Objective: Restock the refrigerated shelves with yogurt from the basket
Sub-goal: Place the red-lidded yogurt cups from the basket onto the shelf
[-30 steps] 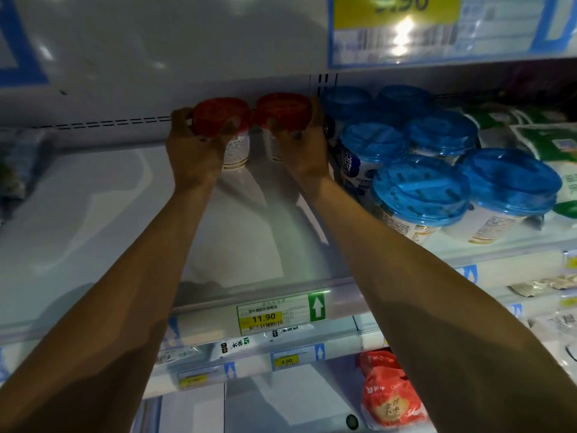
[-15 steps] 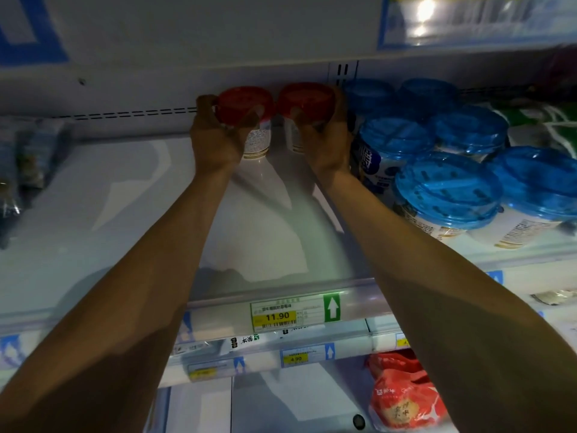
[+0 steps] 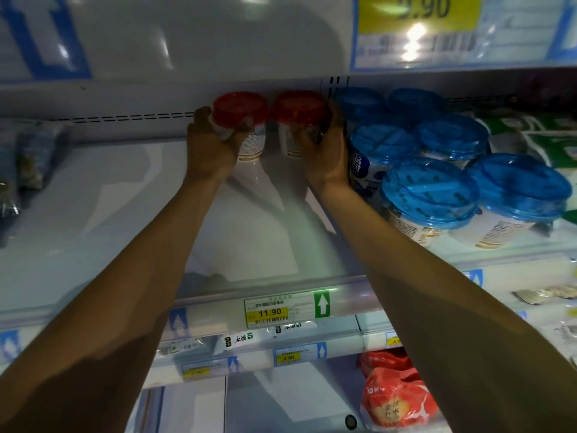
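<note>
Reaching to the back of the refrigerated shelf, you have both arms stretched out and each of your hands wrapped round one yogurt cup. Your left hand grips the left red-lidded cup from its left side, with the fingers curled behind the white body and the thumb across its front just under the lid. Your right hand holds the right red-lidded cup from its right side, fingers curled over the body below the lid. Both cups are upright and side by side, lids nearly touching, close against the slotted rear panel. Their bases sit low at the shelf floor, but whether they rest on it is hard to tell. Just beside the back of your right hand stand the blue-lidded tubs, ranked from the rear wall toward the front edge, with green-and-white packs farther right. Dark packets lie at the far left of the same shelf, well apart from your hands. On the front rail, between your forearms, is a yellow 11.90 price tag. A red bag lies on a lower shelf under your right arm.
</note>
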